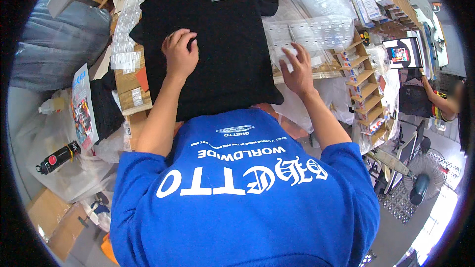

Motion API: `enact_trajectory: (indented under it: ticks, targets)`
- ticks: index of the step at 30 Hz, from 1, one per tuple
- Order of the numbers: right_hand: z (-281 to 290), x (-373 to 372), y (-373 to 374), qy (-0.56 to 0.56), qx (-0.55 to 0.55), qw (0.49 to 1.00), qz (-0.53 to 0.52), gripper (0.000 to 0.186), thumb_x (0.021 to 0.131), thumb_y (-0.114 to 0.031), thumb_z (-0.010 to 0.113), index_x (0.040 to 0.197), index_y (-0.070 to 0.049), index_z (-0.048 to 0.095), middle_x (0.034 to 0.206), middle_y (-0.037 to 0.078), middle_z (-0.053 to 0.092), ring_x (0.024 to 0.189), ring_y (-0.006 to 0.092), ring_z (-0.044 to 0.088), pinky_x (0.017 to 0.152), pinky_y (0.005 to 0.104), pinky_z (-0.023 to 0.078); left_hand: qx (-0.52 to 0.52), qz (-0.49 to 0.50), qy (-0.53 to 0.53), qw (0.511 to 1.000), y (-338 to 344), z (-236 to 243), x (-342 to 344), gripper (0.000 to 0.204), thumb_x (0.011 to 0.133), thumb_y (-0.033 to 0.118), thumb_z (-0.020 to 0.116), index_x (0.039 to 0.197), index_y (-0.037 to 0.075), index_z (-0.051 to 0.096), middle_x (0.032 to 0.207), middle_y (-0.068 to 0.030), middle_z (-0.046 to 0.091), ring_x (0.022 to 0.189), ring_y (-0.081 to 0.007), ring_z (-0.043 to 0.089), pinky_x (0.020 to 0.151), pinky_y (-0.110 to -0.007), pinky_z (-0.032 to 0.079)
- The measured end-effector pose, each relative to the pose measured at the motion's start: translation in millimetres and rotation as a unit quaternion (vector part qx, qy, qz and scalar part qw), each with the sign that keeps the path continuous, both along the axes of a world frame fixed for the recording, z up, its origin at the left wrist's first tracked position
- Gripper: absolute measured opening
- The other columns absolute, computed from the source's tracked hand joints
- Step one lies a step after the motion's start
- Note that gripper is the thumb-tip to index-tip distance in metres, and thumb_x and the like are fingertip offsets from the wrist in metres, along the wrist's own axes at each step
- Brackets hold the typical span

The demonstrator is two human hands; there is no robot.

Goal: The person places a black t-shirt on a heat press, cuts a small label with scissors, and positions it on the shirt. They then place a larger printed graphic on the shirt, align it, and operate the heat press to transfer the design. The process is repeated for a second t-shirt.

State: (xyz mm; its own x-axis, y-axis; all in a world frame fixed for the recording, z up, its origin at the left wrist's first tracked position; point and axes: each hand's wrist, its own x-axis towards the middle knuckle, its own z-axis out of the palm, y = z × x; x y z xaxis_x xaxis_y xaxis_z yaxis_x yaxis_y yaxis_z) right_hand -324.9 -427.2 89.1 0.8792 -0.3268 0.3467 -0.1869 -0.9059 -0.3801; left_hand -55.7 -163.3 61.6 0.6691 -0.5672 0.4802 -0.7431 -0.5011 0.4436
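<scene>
A black T-shirt point(217, 54) lies spread on the wooden work table point(131, 89), with a small grey printed label on its upper right front. Over the left half of the shirt is my left hand point(180, 57), fingers bent and apart, holding nothing I can see. My right hand point(298, 69) is just beyond the shirt's right side, open with fingers spread, over clear plastic sheets point(311, 34) printed with small marks. A strip of similar transparent sheets point(126, 39) runs along the shirt's left.
A cardboard divider rack point(363, 96) and stacked white boxes point(368, 7) line the right. A person's arm point(443, 104) reaches toward a framed print point(401, 52). At left are a grey bag point(59, 44), printed sheet point(83, 106) and black bottle point(57, 158). A fan point(425, 178) is lower right.
</scene>
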Motion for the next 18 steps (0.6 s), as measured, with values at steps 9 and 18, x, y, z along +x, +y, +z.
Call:
enact_trajectory:
  ticks: [9, 18]
  targets:
    - [-5.8, -7.8, 69.1, 0.131, 0.327, 0.909, -0.224, 0.029, 0.086, -0.016, 0.08, 0.111, -0.002, 0.073, 0.091, 0.02, 0.074, 0.088, 0.0388, 0.072, 0.079, 0.0456, 0.055, 0.171, 0.258, 0.346, 0.886, 183.4, 24.3, -51.1, 0.041, 0.094, 0.015, 0.073, 0.13, -0.002, 0.066, 0.123, -0.0253, 0.069, 0.113, -0.0366, 0.068, 0.098, -0.043, 0.052]
    - [-6.6, 54.3, 30.6, 0.147, 0.268, 0.928, -0.211, 0.037, 0.088, -0.025, 0.08, 0.117, -0.004, 0.072, 0.1, 0.02, 0.076, 0.097, 0.0386, 0.073, 0.085, 0.0462, 0.056, 0.064, 0.202, 0.37, 0.905, 174.8, -19.1, 11.8, 0.022, 0.09, 0.009, 0.076, 0.107, -0.004, 0.073, 0.096, -0.0127, 0.076, 0.087, -0.0219, 0.071, 0.082, -0.034, 0.054]
